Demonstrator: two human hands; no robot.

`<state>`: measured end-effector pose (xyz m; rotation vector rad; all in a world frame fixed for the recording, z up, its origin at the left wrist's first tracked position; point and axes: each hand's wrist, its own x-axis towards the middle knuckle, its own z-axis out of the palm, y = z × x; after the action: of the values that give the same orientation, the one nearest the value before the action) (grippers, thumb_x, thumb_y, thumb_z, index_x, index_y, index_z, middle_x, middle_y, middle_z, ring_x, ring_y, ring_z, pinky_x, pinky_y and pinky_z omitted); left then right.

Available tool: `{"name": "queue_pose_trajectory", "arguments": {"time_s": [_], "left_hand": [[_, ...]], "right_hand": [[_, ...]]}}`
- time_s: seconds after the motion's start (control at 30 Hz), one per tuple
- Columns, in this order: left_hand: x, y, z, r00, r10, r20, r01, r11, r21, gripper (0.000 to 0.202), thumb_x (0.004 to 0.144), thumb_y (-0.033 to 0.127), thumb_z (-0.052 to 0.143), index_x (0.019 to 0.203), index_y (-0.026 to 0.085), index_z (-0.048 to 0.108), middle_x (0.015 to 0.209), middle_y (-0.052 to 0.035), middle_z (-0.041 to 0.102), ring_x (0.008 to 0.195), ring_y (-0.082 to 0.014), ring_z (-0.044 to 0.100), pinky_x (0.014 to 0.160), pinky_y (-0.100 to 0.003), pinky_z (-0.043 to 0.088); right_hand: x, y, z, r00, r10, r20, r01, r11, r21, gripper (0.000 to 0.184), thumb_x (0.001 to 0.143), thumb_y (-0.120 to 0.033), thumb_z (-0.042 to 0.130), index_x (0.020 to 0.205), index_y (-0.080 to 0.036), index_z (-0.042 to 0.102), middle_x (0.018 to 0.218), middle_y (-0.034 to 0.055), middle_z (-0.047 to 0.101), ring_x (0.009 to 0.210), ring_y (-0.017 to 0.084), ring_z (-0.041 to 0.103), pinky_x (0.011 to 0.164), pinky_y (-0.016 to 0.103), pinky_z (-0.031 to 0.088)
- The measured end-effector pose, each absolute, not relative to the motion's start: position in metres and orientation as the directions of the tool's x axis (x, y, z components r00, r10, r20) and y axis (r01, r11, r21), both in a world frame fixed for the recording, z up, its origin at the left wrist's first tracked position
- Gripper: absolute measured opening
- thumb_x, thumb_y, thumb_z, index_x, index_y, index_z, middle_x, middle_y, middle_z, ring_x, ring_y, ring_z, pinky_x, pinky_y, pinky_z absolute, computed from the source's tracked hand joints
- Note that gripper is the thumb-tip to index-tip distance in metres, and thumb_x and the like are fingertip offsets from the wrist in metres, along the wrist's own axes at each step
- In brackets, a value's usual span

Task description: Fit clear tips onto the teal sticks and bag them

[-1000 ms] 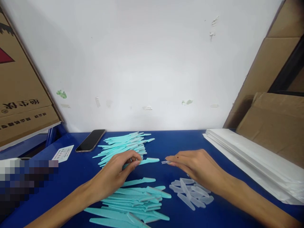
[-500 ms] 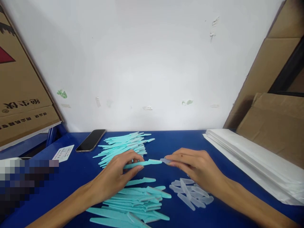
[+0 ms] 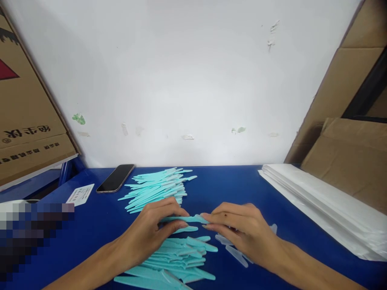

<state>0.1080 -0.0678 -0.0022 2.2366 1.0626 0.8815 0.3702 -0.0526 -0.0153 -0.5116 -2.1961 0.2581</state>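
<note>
My left hand [image 3: 148, 229] pinches a turquoise eyebrow razor [image 3: 190, 219] between thumb and fingers, its blade end pointing right. At that end, the fingers of my right hand [image 3: 244, 227] are closed around a small translucent blade cap, now mostly hidden by the fingertips. How far the cap covers the blade, I cannot tell. Below my hands lies a near pile of turquoise razors [image 3: 181, 253]. Loose translucent caps [image 3: 237, 255] are partly covered by my right hand. Beyond my left hand is a second pile of razors [image 3: 160, 187].
A phone [image 3: 116, 178] and a white printed card [image 3: 81, 194] rest on the blue table [image 3: 223, 183] at the left. White flat sheets [image 3: 317, 209] are stacked along the right. Cardboard [image 3: 347, 161] stands at both sides, and a white wall [image 3: 193, 80] closes the back.
Both hands have come closer together and slightly lower. The cap, visible earlier at the razor's tip, is now largely covered by my right fingers, which reach the blade end.
</note>
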Motion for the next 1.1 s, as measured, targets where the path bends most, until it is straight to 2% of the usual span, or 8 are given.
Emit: {"name": "queue_pose_trajectory", "arguments": {"time_s": [0.17, 0.37, 0.5, 0.6, 0.7, 0.77, 0.87, 1.1], "left_hand": [[0.107, -0.069, -0.003, 0.489, 0.811, 0.321, 0.506, -0.563, 0.653, 0.018, 0.100, 0.037, 0.060, 0.102, 0.026, 0.074, 0.084, -0.0028, 0.064, 0.073, -0.0163, 0.056, 0.061, -0.027, 0.043], [0.109, -0.073, -0.003, 0.493, 0.795, 0.354, 0.526, -0.596, 0.606, 0.017, 0.101, 0.036, 0.059, 0.105, 0.027, 0.073, 0.085, -0.0024, 0.065, 0.072, -0.0156, 0.056, 0.062, -0.027, 0.043], [0.108, -0.071, -0.003, 0.542, 0.735, 0.409, 0.544, -0.677, 0.496, 0.018, 0.103, 0.033, 0.054, 0.111, 0.026, 0.069, 0.088, -0.0022, 0.066, 0.070, -0.0144, 0.057, 0.059, -0.025, 0.042], [0.102, -0.063, -0.003, 0.533, 0.698, 0.479, 0.610, -0.709, 0.354, 0.022, 0.105, 0.031, 0.049, 0.117, 0.025, 0.067, 0.097, -0.0045, 0.067, 0.076, -0.0153, 0.062, 0.064, -0.026, 0.046], [0.086, -0.049, -0.001, 0.464, 0.697, 0.547, 0.722, -0.655, 0.222, 0.027, 0.106, 0.033, 0.045, 0.119, 0.023, 0.067, 0.103, -0.0075, 0.067, 0.088, -0.0196, 0.063, 0.075, -0.030, 0.050], [0.071, -0.037, 0.001, 0.417, 0.736, 0.533, 0.796, -0.579, 0.176, 0.032, 0.106, 0.036, 0.042, 0.120, 0.021, 0.066, 0.107, -0.0093, 0.066, 0.095, -0.0227, 0.063, 0.082, -0.035, 0.051], [0.052, -0.020, 0.005, 0.370, 0.770, 0.521, 0.870, -0.484, 0.098, 0.039, 0.106, 0.044, 0.039, 0.117, 0.019, 0.068, 0.105, -0.0103, 0.069, 0.097, -0.0264, 0.061, 0.084, -0.040, 0.050], [0.032, 0.000, -0.002, 0.282, 0.820, 0.499, 0.906, -0.399, 0.144, 0.047, 0.102, 0.055, 0.041, 0.108, 0.020, 0.072, 0.105, -0.0102, 0.072, 0.098, -0.0280, 0.063, 0.090, -0.042, 0.049]], "right_hand": [[0.371, -0.055, -0.013, -0.567, 0.388, 0.726, 0.275, 0.921, -0.277, 0.023, 0.100, -0.022, 0.060, 0.119, -0.020, 0.073, 0.086, 0.0032, 0.074, 0.063, 0.010, 0.067, 0.052, 0.020, 0.048], [0.371, -0.056, -0.011, -0.569, 0.369, 0.735, 0.282, 0.927, -0.247, 0.023, 0.099, -0.018, 0.062, 0.119, -0.019, 0.072, 0.089, 0.0029, 0.075, 0.066, 0.010, 0.069, 0.054, 0.019, 0.049], [0.372, -0.055, -0.010, -0.609, 0.366, 0.704, 0.343, 0.921, -0.181, 0.021, 0.100, -0.022, 0.060, 0.118, -0.018, 0.071, 0.090, 0.0023, 0.076, 0.068, 0.010, 0.070, 0.057, 0.020, 0.049], [0.374, -0.053, -0.006, -0.620, 0.385, 0.683, 0.428, 0.896, -0.116, 0.022, 0.101, -0.027, 0.060, 0.118, -0.019, 0.070, 0.098, 0.0044, 0.078, 0.077, 0.013, 0.074, 0.063, 0.021, 0.052], [0.379, -0.049, 0.000, -0.596, 0.426, 0.681, 0.489, 0.865, -0.112, 0.020, 0.101, -0.027, 0.058, 0.114, -0.020, 0.071, 0.100, 0.0051, 0.078, 0.081, 0.015, 0.074, 0.067, 0.022, 0.054], [0.383, -0.046, 0.003, -0.585, 0.453, 0.672, 0.503, 0.853, -0.138, 0.020, 0.102, -0.024, 0.054, 0.110, -0.020, 0.072, 0.099, 0.0046, 0.077, 0.081, 0.014, 0.073, 0.067, 0.022, 0.054], [0.387, -0.042, 0.003, -0.581, 0.485, 0.653, 0.517, 0.840, -0.164, 0.022, 0.102, -0.021, 0.051, 0.106, -0.020, 0.073, 0.097, 0.0043, 0.076, 0.077, 0.013, 0.071, 0.063, 0.021, 0.053], [0.384, -0.042, 0.001, -0.604, 0.533, 0.593, 0.550, 0.817, -0.174, 0.025, 0.103, -0.025, 0.049, 0.102, -0.021, 0.074, 0.095, 0.0035, 0.075, 0.073, 0.011, 0.069, 0.060, 0.020, 0.050]]}}
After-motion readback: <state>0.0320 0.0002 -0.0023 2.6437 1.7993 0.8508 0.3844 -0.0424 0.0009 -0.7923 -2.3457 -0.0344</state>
